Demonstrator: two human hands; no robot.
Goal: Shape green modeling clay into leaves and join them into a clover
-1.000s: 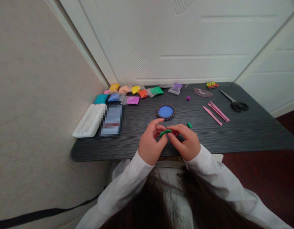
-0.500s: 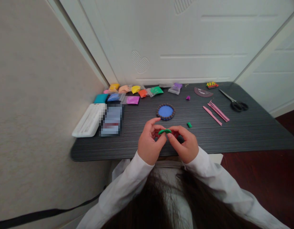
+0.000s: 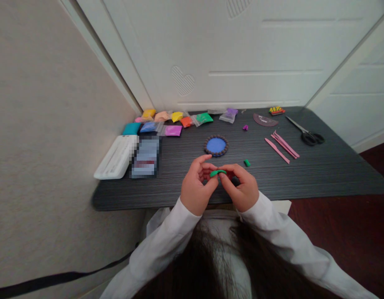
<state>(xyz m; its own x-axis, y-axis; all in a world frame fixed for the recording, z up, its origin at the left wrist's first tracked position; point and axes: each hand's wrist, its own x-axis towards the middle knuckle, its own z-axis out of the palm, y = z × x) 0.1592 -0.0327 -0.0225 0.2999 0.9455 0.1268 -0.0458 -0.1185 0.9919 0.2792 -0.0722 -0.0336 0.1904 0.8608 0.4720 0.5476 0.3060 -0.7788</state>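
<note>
The left hand (image 3: 196, 189) and the right hand (image 3: 243, 189) are clamping on one thin green clay piece (image 3: 214, 173), thumbs and fingertips pinching it between them above the near edge of the table (image 3: 167, 182). They seem to be shaping or bending it. Working it further would be calling for light, even pressure, as the thin clay could be tearing under a hard pinch. Just beyond, a blue disc (image 3: 215, 145) is lying inside a brown beaded rim (image 3: 205, 148); a small green clay block (image 3: 247, 163) is resting to the right.
</note>
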